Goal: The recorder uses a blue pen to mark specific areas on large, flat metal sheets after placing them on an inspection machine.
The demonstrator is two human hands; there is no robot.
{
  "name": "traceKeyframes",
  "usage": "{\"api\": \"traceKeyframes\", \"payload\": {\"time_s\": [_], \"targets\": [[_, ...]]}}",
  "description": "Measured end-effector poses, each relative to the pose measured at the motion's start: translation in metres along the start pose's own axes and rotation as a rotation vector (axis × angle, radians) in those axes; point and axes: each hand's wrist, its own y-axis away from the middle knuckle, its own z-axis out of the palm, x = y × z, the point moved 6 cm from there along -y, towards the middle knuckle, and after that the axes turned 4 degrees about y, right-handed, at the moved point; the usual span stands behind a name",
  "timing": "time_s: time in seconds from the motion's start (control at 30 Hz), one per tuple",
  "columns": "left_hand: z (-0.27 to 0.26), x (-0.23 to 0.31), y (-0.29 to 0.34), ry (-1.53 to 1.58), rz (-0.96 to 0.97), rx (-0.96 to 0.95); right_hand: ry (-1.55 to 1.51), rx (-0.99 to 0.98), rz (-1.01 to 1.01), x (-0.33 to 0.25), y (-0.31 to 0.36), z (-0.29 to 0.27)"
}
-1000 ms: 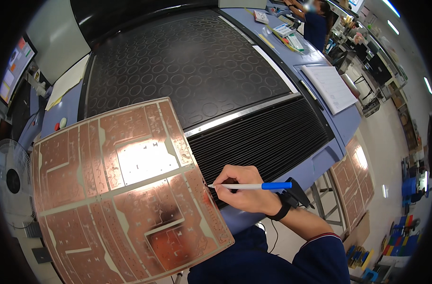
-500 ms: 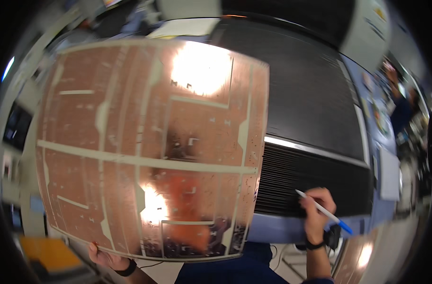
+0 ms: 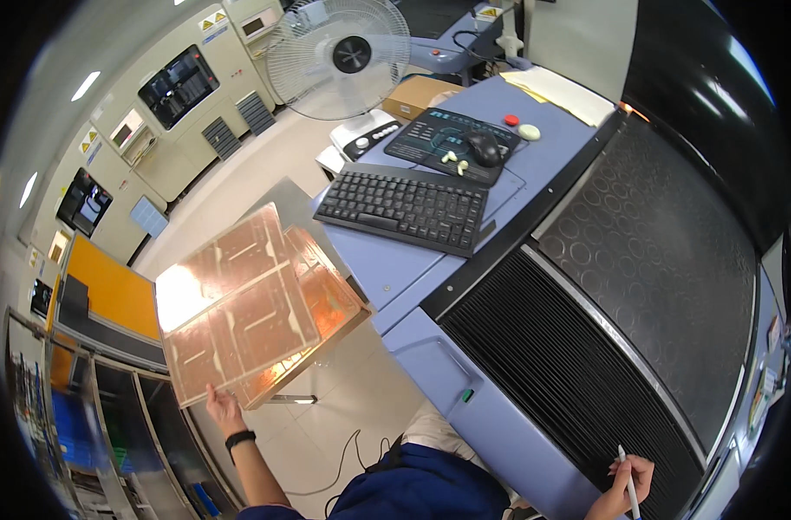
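My left hand (image 3: 225, 410) is closed on the near edge of a copper-coloured circuit board panel (image 3: 239, 303), fingertips partly hidden by it. The panel slants over a stack of similar copper panels (image 3: 336, 296) at the left, covering much of it; I cannot tell whether the two touch. At the lower right, my right hand (image 3: 635, 482) grips a slim white pen (image 3: 632, 496), its tip upward, over the black ribbed strip (image 3: 547, 347) of the machine.
A blue machine top (image 3: 387, 273) carries a black keyboard (image 3: 404, 208), a mouse (image 3: 482, 149) on a mat and round red and pale buttons. Beyond it stands a white fan (image 3: 354, 54). Dark shelving (image 3: 122, 407) lines the lower left; a black flat bed (image 3: 655, 286) is at right.
The copper panel has moved from in front of me, over the machine, to the stack at the left, still in my left hand. My view has turned left; the pen stays in my right hand.
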Motion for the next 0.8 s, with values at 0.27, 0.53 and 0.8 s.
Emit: {"api": "traceKeyframes", "payload": {"time_s": [0.27, 0.53, 0.8], "targets": [[-0.067, -0.062, -0.095, -0.213, 0.039, -0.092, -0.076, 0.144, -0.145, -0.036, 0.009, -0.038], [-0.025, -0.127, 0.049, -0.898, -0.020, 0.541, 0.260, 0.356, -0.205, -0.056, 0.044, -0.091], [0.159, -0.185, 0.124, -1.883, 0.930, -1.037, 0.365, 0.438, -0.090, -0.029, 0.061, -0.139]]}}
